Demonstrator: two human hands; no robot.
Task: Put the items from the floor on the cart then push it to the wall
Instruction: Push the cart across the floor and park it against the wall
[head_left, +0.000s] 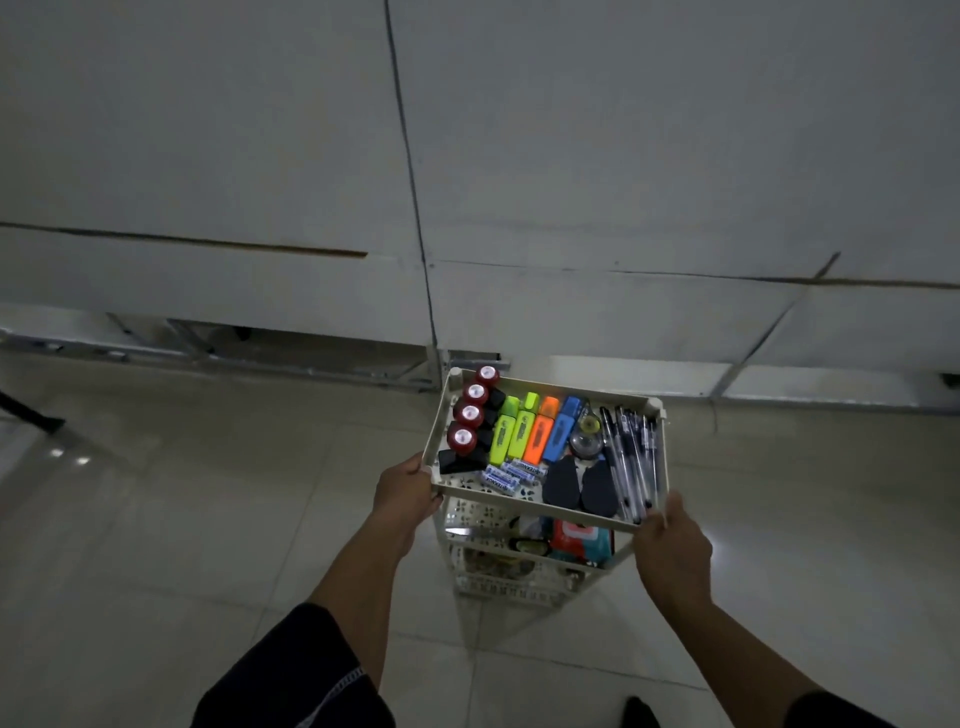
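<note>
A small cream tiered cart (550, 391) stands on the tiled floor, its far rim close to the wall (571, 182). Its top tray holds several red-headed flashlights (470, 415), highlighters (530, 434) in yellow, green, orange and blue, batteries (511, 475), two dark pads (579, 486), a tape roll (587, 441) and several pens (631, 457). My left hand (402, 491) grips the tray's near left corner. My right hand (670, 545) grips the near right corner. The lower tiers hold a red and teal packet (579, 540) and other half-hidden items.
The white panelled wall has a low gap with metal frame bars (291, 358) at its foot to the left. A dark object (31, 413) lies at the far left edge. My shoe tip (639, 712) shows at the bottom. Pale floor tiles (208, 519) spread left and right of the cart.
</note>
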